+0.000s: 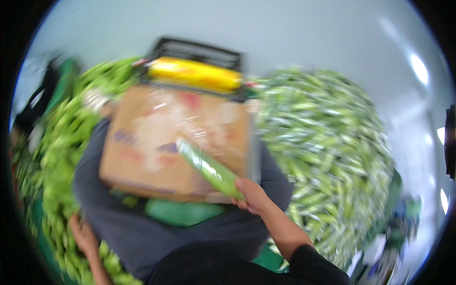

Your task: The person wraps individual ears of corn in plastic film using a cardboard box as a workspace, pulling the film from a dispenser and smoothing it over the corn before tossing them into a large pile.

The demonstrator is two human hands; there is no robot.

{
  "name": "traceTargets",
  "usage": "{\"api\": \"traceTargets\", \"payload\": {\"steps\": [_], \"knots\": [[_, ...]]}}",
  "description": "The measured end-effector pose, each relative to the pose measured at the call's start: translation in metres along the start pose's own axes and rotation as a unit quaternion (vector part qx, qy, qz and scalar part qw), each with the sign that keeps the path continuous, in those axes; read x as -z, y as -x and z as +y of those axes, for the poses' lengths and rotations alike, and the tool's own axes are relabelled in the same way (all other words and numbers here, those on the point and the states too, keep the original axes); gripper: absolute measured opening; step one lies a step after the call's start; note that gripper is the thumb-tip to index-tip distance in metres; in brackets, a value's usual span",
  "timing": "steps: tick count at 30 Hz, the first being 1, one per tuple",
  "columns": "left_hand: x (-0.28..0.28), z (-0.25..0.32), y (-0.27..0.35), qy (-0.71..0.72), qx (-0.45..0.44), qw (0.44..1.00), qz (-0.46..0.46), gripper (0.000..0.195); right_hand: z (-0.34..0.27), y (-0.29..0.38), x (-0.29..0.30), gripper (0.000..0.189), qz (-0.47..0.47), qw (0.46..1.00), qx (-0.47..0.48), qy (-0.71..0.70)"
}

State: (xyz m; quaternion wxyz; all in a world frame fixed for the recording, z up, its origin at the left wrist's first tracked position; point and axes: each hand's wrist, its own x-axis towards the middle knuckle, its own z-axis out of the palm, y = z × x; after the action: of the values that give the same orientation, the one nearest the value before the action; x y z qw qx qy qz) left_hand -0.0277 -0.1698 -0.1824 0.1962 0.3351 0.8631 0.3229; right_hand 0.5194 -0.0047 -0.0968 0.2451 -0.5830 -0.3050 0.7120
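Note:
My right hand [251, 196] grips one end of a long green vegetable [210, 167], perhaps a gourd or cucumber. Shiny clear film covers it, and it slants over a cardboard box [131, 107] between my knees. Low on the left, my left hand [83, 233] reaches into a heap of unwrapped green vegetables [60, 171]. Blur hides whether its fingers hold one. At the far side of the box lies a yellow roll [194, 73], seemingly of wrapping film. Clear film stretches across the box top.
A large pile of film-wrapped green vegetables [320, 153] spreads along my right side. Behind the yellow roll stands a black plastic crate [199, 50]. Something green and smooth [183, 212] shows under the box's near edge. Assorted items [388, 242] lie at the lower right.

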Motion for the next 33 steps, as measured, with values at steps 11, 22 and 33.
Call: {"api": "traceTargets", "payload": {"steps": [11, 22, 33], "knots": [[0.023, -0.177, 0.071, -0.486, -0.046, 0.793, -0.364, 0.062, -0.154, 0.030, 0.295, 0.039, 0.456, 0.716, 0.501, -0.171], [0.070, -0.210, 0.003, 0.054, 0.178, 0.979, -0.078, 0.044, -0.048, -0.070, -0.027, 0.039, 0.234, 0.790, 0.179, 0.539], [-0.046, 0.277, -0.055, 0.248, -0.285, 0.925, -0.044, 0.043, -0.003, -0.046, -0.011, 0.019, 0.110, 0.849, 0.206, 0.474]]}}
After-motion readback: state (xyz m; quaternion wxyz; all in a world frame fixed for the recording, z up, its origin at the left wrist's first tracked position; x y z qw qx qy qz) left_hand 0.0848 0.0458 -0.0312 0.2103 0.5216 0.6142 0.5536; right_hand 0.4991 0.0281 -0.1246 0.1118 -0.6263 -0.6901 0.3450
